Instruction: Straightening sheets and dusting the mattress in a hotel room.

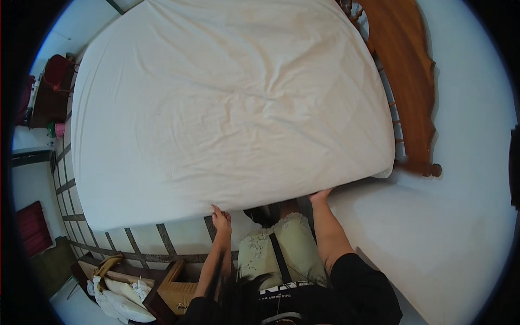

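A cream bed sheet (pixel 227 124) covers a large mattress, drawn fairly smooth with wrinkles across its middle and upper part. At the near edge, my left hand (pixel 221 220) has its fingers bent at the sheet's border, with one finger reaching up to it. Further right along the same edge, my right hand (pixel 320 196) holds the border from below; most of its fingers are hidden under the overhang. The mattress itself is wholly covered by the sheet.
A wooden headboard (pixel 406 81) with spindles stands on the right against a pale wall. Behind me at lower left are an open wooden drawer (pixel 181 281) and a box of white cloths (pixel 122 298). A dark red chair (pixel 57 72) stands far left on the tiled floor.
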The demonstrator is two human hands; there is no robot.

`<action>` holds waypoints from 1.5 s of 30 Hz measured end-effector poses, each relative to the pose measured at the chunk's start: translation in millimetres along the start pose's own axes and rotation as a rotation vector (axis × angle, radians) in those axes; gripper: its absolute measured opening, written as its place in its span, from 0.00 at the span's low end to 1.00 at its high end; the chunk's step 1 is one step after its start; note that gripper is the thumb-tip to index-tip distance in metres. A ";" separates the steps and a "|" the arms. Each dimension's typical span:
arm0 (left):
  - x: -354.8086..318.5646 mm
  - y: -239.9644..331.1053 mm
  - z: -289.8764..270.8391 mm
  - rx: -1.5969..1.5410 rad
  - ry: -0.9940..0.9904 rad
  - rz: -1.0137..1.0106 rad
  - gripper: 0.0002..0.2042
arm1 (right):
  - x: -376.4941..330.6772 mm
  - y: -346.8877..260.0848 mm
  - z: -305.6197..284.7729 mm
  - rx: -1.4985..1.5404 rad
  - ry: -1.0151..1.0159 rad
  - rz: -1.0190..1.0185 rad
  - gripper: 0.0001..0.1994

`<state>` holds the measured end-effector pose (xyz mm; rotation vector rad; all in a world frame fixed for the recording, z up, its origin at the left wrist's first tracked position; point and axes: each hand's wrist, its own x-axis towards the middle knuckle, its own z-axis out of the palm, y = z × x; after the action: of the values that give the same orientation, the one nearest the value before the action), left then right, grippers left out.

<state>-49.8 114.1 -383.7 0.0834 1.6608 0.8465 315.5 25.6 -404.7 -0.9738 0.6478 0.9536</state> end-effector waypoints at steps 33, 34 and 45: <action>-74.5 69.8 220.2 0.913 -0.526 1.448 0.21 | -9.5 -11.2 175.5 -1.970 -0.901 -1.275 0.30; -75.7 70.7 237.2 0.926 -0.549 1.450 0.21 | 4.4 -29.3 177.9 -2.005 -0.818 -1.237 0.31; -63.4 42.1 452.9 1.500 -0.294 1.426 0.29 | 72.0 -278.1 121.5 -1.978 0.436 -1.207 0.29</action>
<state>349.9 330.8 -319.1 2.4555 1.4125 0.2471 601.4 96.2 -301.7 -2.8148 -0.9155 -0.0798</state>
